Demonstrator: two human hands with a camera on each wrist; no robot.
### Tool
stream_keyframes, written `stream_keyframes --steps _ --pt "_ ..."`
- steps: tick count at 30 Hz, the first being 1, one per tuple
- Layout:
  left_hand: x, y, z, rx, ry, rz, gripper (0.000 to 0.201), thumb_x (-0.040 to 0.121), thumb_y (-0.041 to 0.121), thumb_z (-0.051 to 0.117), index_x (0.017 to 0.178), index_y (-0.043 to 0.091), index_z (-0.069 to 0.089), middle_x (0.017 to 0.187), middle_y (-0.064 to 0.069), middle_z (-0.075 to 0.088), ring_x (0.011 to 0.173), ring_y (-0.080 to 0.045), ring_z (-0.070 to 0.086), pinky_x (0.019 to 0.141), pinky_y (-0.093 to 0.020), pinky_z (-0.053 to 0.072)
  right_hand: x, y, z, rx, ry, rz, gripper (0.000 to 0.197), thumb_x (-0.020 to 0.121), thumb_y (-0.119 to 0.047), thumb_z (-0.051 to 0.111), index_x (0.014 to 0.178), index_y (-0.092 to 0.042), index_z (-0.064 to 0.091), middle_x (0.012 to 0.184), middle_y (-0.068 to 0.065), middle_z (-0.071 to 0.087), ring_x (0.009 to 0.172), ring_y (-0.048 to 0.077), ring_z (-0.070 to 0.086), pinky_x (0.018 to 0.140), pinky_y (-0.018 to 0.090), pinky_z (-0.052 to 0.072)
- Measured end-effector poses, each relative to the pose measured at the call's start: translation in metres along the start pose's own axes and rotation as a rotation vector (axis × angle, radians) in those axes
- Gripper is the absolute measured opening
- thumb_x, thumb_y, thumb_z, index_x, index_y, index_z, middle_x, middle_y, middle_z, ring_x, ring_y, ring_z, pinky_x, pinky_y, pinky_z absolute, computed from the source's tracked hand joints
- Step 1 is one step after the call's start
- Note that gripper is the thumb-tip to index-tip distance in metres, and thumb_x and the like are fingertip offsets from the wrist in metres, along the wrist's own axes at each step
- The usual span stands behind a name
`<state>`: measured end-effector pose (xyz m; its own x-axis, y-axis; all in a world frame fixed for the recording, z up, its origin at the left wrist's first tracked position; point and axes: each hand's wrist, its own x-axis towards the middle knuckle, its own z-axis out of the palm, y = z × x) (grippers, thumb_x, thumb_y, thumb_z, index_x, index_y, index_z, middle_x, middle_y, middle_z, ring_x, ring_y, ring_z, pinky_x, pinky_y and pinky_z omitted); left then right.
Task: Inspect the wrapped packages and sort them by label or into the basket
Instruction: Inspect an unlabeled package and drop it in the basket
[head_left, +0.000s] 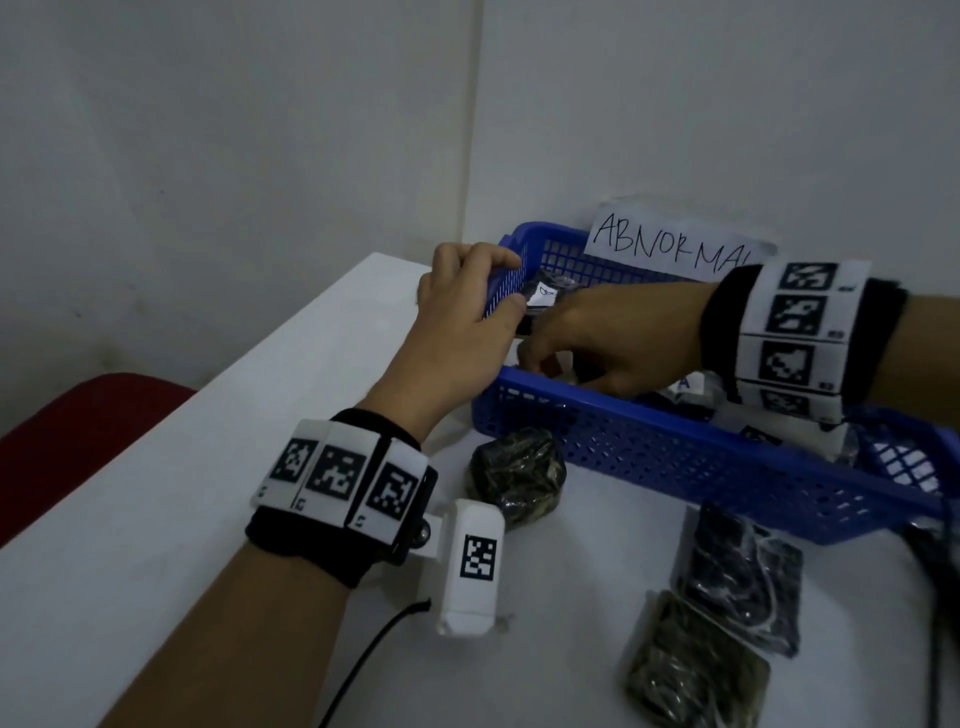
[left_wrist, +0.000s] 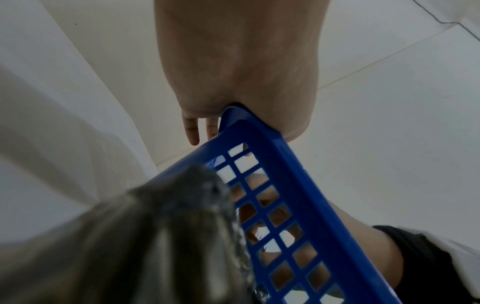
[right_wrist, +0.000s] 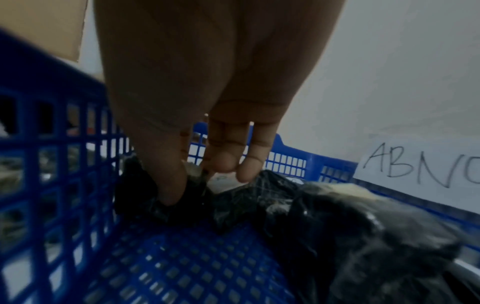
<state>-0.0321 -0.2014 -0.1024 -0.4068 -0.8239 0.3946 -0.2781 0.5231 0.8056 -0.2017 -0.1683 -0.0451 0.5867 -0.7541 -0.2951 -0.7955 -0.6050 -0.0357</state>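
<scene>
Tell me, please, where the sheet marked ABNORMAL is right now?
In the head view the ABNORMAL sheet stands against the wall behind the blue basket's far rim, just above the right hand.

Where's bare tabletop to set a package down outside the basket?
The table is bare left of the left hand and its forearm. Crowded: three wrapped packages lie in front of the blue basket, where the right hand works.
</scene>
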Motion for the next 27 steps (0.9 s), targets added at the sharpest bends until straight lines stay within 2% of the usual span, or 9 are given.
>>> stream_keyframes --steps 5,8,10,12,14,17,20,23,27 --pt "0.002 0.0 0.0 -0.022 0.0 -0.022 0.022 0.1 0.019 0.051 0.118 0.032 0.049 0.124 0.008 0.033 0.133 -0.017 0.035 0.111 -0.041 0.041 0.019 -0.005 0.003 -0.133 0.013 0.095 0.028 0.095 -0.021 0.062 0.123 -0.017 0.063 0.116 0.0 0.065 0.089 0.007 0.046 0.079 0.021 0.037" --pt "0.003 0.0 0.0 -0.037 -0.002 -0.036 0.021 0.101 0.019 0.05 0.115 0.034 0.048 0.124 0.008 0.033 0.133 -0.017 0.035 0.112 -0.041 0.04 0.02 -0.007 0.0 -0.091 0.007 0.074 0.031 0.091 -0.018 0.067 0.121 -0.017 0.064 0.114 0.001 0.067 0.088 0.007 0.05 0.082 0.023 0.047" --pt "0.003 0.0 -0.001 -0.033 -0.008 -0.035 0.019 0.102 0.02 0.049 0.115 0.034 0.047 0.125 0.008 0.033 0.133 -0.017 0.035 0.112 -0.041 0.039 0.014 -0.005 -0.007 -0.043 0.004 0.075 0.036 0.086 -0.019 0.074 0.12 -0.019 0.064 0.111 -0.005 0.064 0.08 -0.003 0.05 0.076 0.006 0.043" --pt "0.003 0.001 -0.001 -0.042 -0.02 -0.042 0.018 0.103 0.023 0.047 0.119 0.032 0.048 0.125 0.008 0.033 0.13 -0.013 0.039 0.112 -0.036 0.038 0.002 -0.004 -0.018 -0.028 0.06 0.127 0.036 0.084 -0.025 0.078 0.118 -0.024 0.064 0.106 -0.011 0.061 0.076 -0.01 0.051 0.071 0.002 0.038" --pt "0.0 0.007 -0.003 -0.1 -0.024 -0.087 0.019 0.105 0.026 0.043 0.123 0.029 0.049 0.125 0.008 0.035 0.12 -0.005 0.045 0.109 -0.028 0.039 -0.015 -0.004 -0.029 -0.035 0.228 0.165 0.028 0.086 -0.025 0.077 0.112 -0.026 0.066 0.1 -0.011 0.066 0.075 -0.012 0.053 0.071 0.006 0.038" --pt "-0.006 0.019 -0.011 -0.188 0.015 -0.167 0.017 0.106 0.034 0.04 0.12 0.033 0.048 0.126 0.006 0.045 0.116 -0.009 0.053 0.106 -0.039 0.046 -0.042 -0.015 -0.043 -0.009 0.476 0.237 0.017 0.089 -0.03 0.072 0.105 -0.027 0.068 0.09 -0.012 0.069 0.069 -0.01 0.058 0.064 0.01 0.035" --pt "-0.017 0.028 -0.027 -0.005 0.068 -0.173 0.034 0.101 0.041 0.049 0.131 0.024 0.048 0.128 0.004 0.045 0.119 -0.014 0.052 0.104 -0.04 0.047 -0.059 -0.038 -0.054 0.058 0.478 0.305 0.022 0.087 -0.043 0.066 0.105 -0.03 0.068 0.091 -0.015 0.069 0.068 0.002 0.062 0.064 0.016 0.039" --pt "-0.038 0.031 -0.042 0.136 0.135 -0.213 0.035 0.094 0.047 0.059 0.114 0.019 0.051 0.115 0.002 0.054 0.104 -0.016 0.056 0.083 -0.032 0.047 -0.064 -0.057 -0.056 0.003 0.398 0.336 0.02 0.091 -0.043 0.066 0.105 -0.029 0.068 0.093 -0.011 0.068 0.068 -0.01 0.057 0.064 0.018 0.038" --pt "-0.076 0.027 -0.042 0.28 -0.13 -0.405 0.037 0.089 0.057 0.061 0.104 0.024 0.057 0.102 0.005 0.064 0.086 -0.009 0.059 0.066 -0.028 0.045 -0.066 -0.084 -0.039 0.067 0.453 0.398 0.018 0.091 -0.044 0.065 0.098 -0.028 0.068 0.089 -0.01 0.067 0.071 0.003 0.057 0.067 0.028 0.042"
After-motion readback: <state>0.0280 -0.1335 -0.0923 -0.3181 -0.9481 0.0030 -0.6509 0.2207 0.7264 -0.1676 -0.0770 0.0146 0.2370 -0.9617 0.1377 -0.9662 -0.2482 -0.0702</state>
